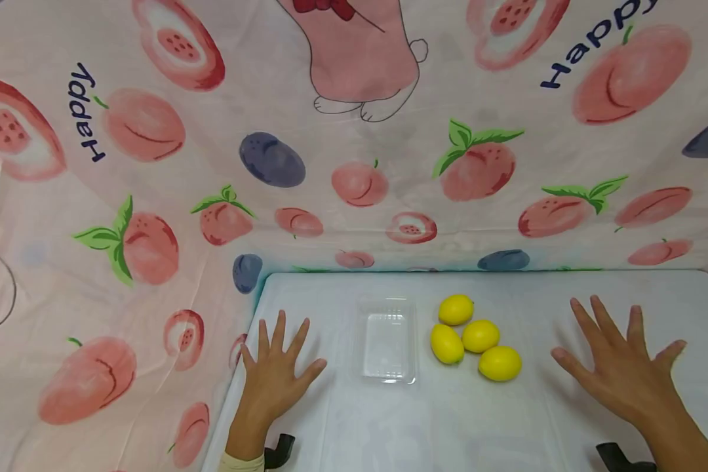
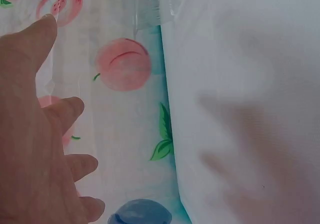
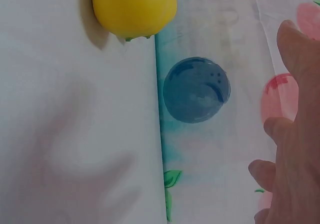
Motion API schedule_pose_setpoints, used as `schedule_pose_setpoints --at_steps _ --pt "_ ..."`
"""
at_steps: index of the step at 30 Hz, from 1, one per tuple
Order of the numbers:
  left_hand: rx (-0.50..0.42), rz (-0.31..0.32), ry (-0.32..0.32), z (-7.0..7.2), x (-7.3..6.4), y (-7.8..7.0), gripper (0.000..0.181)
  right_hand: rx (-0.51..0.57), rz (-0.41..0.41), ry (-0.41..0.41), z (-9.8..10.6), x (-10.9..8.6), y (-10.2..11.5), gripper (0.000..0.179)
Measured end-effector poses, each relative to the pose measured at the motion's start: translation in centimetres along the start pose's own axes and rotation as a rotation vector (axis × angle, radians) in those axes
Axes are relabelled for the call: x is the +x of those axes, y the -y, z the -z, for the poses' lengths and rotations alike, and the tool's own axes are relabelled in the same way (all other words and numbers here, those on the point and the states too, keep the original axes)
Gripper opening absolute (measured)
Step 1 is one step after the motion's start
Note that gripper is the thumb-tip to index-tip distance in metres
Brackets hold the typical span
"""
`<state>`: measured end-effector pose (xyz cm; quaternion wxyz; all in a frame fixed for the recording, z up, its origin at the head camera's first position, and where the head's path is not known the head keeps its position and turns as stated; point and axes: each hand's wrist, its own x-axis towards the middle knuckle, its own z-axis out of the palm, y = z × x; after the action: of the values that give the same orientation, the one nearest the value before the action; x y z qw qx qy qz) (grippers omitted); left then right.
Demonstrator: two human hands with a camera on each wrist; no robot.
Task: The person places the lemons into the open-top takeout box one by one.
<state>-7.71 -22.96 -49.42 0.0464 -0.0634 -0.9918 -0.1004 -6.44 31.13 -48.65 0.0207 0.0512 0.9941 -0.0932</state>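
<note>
My left hand (image 1: 276,380) is spread over the left side of the white table, its fingers straight and holding nothing. To its right lies a clear plastic container (image 1: 387,341); a bit of its edge (image 2: 148,6) shows at the top of the left wrist view. Several yellow lemons (image 1: 480,335) sit in a loose cluster right of the container. My right hand (image 1: 625,370), also spread and holding nothing, hovers farther right, apart from the lemons. One lemon (image 3: 135,8) appears at the top of the right wrist view. Both hands cast shadows on the tabletop.
The white table (image 1: 425,419) ends at a straight back edge. Behind it and on the left hangs a pink cloth (image 1: 383,144) printed with peaches, blue fruit and lettering. Black wrist-camera mounts (image 1: 280,451) show below both hands.
</note>
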Motion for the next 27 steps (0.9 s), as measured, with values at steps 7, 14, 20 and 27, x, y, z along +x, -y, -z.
schedule_pose_setpoints --at_steps 7,14,20,27 --pt "-0.112 0.011 0.037 0.3 -0.1 -0.3 0.078 0.03 0.024 0.003 -0.4 0.0 0.1 0.107" --pt "-0.274 0.014 0.031 0.0 -0.2 -0.8 0.075 0.059 0.055 0.054 -0.9 -0.1 0.2 0.107" --pt "-0.445 0.034 -0.036 -0.6 -0.3 -1.6 0.062 0.101 0.086 0.101 -1.3 -0.3 1.1 0.108" --pt "-0.623 0.063 -0.031 -1.9 -0.3 -3.1 0.056 0.163 0.159 0.054 -2.2 -0.8 2.3 0.105"
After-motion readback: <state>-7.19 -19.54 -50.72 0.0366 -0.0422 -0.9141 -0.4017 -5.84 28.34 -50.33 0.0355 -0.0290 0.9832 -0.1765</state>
